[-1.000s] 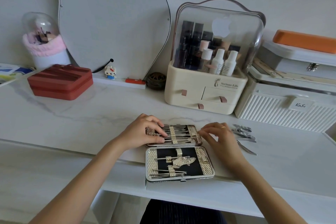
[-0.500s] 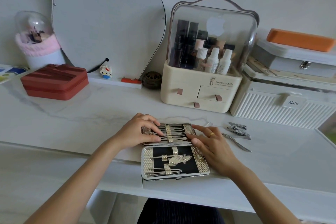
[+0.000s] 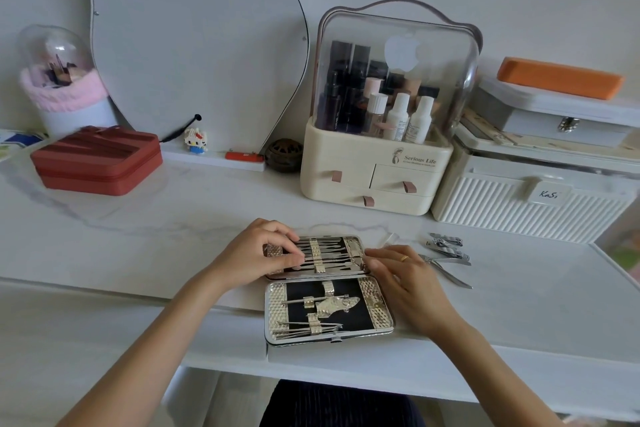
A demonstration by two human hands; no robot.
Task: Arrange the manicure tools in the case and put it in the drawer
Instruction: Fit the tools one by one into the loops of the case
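— Where's open room?
— Bare worktop (image 3: 145,236) left of the case (image 3: 329,291), up to the red box (image 3: 97,160).
— And right?
— Clippers (image 3: 446,246) and nippers (image 3: 446,270) lie close; organizer (image 3: 374,177) blocks behind.

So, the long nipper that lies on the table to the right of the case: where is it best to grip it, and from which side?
Grip the nipper at its two long handles, near the middle, coming from above and from the right. It lies flat, handles pointing right and toward the table's front edge, with bare surface around them. The right hand is nearest; its head end lies close to the clippers.
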